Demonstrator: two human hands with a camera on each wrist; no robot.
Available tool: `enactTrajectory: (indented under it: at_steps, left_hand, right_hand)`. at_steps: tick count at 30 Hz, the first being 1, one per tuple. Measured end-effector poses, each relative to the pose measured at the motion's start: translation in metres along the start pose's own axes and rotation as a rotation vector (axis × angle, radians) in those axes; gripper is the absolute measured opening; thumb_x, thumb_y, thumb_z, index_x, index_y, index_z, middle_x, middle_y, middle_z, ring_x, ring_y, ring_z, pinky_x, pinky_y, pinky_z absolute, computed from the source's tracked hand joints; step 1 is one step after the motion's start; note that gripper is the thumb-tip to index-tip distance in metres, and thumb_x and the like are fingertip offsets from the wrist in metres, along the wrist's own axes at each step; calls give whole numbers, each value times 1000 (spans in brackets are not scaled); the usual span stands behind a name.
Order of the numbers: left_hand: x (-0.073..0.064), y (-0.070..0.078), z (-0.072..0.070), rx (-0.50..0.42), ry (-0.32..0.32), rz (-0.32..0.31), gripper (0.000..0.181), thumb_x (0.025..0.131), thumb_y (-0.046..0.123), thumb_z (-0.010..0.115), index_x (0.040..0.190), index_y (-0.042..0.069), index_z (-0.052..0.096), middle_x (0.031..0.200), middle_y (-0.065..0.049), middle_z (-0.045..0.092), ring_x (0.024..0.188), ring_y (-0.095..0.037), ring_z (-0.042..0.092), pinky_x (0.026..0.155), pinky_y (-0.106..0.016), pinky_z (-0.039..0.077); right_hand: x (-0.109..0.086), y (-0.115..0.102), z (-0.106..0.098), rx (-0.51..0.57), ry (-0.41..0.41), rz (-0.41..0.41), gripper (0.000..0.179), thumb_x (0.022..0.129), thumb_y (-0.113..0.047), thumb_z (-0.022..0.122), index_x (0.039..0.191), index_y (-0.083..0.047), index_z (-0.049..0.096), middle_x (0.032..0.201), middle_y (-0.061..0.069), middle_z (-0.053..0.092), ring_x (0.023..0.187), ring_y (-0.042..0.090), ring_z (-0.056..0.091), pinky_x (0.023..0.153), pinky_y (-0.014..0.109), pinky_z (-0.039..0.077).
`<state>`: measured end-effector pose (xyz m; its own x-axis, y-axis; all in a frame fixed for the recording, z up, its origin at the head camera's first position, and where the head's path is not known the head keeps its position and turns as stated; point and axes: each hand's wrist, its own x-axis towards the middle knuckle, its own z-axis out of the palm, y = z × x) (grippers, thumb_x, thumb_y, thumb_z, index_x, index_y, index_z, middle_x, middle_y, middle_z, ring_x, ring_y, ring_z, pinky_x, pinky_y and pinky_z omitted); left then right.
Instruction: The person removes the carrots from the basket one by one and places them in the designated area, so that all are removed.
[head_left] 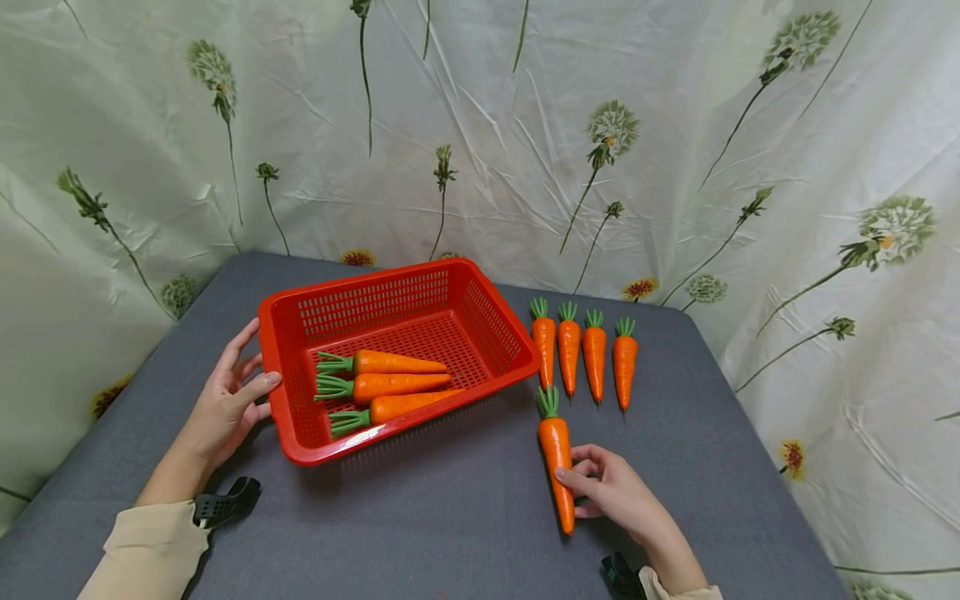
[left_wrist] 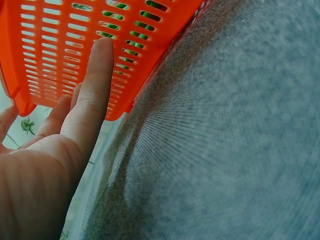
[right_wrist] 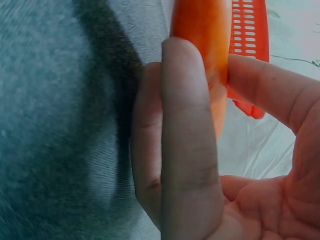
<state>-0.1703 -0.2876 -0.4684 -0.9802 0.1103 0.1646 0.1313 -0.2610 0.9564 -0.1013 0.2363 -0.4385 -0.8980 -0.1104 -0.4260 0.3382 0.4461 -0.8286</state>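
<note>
Between right fingers [right_wrist: 186, 100], one carrot [head_left: 555, 454]; its leaves [head_left: 548, 404] show only in head view.

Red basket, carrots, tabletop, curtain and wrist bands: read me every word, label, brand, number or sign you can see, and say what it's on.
None can be read.
The red basket, carrots and gray tabletop show no lettering.
The curtain shows printed plants, no words.
Any marking on the black wrist bands is too small to make out.
</note>
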Motion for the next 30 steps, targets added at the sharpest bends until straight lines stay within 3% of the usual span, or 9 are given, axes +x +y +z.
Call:
enactTrajectory:
  at_steps: [16, 30]
  left_hand:
    - [1, -2, 2, 2, 4, -8, 83, 108, 1, 55, 173, 35, 16, 147, 5, 44, 119, -6, 66, 80, -33, 67]
    - [1, 0, 0, 6, 13, -21, 82, 109, 3, 56, 172, 37, 17, 148, 8, 44, 119, -4, 67, 79, -32, 66]
  right_hand:
    - [2, 3, 1, -39, -14, -2, 60, 104, -28, 73, 141, 11, 48, 89, 2, 65, 81, 15, 65, 75, 35, 65]
    - [7, 0, 4, -40, -11, -20, 64, 101, -29, 77, 142, 10, 47, 84, 2, 70, 77, 14, 70, 74, 34, 66]
